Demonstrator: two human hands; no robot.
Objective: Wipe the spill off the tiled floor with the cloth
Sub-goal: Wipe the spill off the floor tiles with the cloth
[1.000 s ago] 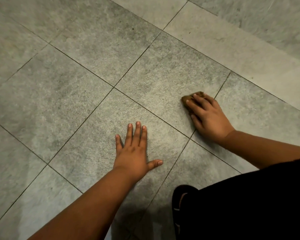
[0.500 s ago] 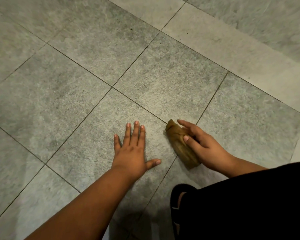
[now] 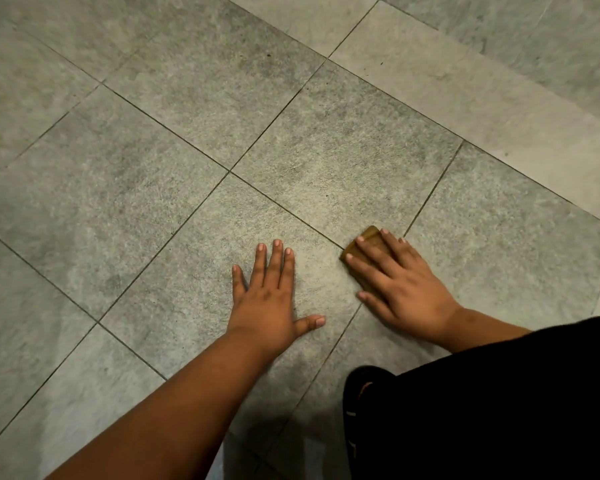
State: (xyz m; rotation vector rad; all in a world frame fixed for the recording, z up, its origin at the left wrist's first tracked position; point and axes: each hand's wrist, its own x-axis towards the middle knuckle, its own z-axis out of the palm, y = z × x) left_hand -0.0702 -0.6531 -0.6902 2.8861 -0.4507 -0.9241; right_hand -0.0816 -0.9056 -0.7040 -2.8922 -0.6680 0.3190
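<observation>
Half a second on, the right hand [image 3: 404, 289] now lies flat over the brown cloth [image 3: 368, 245], fingers straight and spread, pressing it onto the tiled floor [image 3: 153, 209] beside a grout line (earlier it gripped the cloth by its side). Only the cloth's far end shows past the fingertips. Just beside it, the left hand [image 3: 269, 299] rests flat on the tile, fingers straight, thumb out.

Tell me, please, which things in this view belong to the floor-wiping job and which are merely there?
Part of the job:
- brown cloth, pressed flat under the right hand
- grey tiled floor; no spill clearly visible
- left hand, fingers spread flat on a tile, bracing

Merely there:
- black clothing
- pale border strip
</observation>
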